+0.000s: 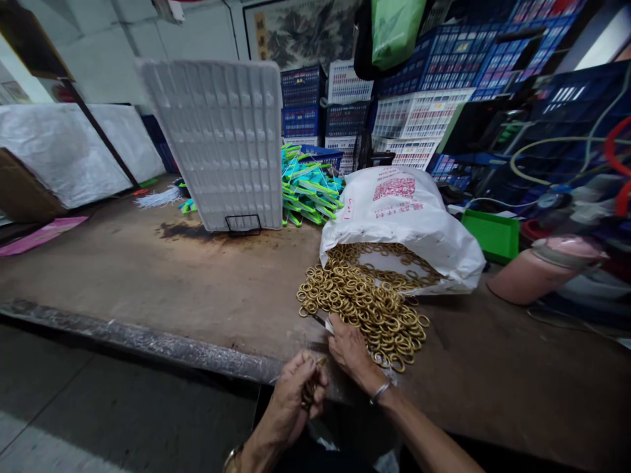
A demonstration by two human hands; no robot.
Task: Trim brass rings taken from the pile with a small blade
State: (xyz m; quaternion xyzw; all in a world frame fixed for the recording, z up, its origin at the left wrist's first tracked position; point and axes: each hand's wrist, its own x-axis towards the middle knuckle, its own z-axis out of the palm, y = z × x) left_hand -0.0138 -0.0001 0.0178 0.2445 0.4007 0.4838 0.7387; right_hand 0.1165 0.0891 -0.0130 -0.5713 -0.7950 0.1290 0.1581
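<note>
The left hand [294,397], at the near edge of the tabletop [172,276], has its fingers closed round a stack of brass rings [310,387]. The right hand [351,351] lies on the ring pile [365,302]; I cannot tell whether its fingers pinch anything. Adding rings singly and flat would likely keep the stack tidy. Its long axis tilts far-right.

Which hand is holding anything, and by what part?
Left hand pinches a bunch of brass rings in its fingertips. Right hand rests on the ring pile; grip unclear.
</note>
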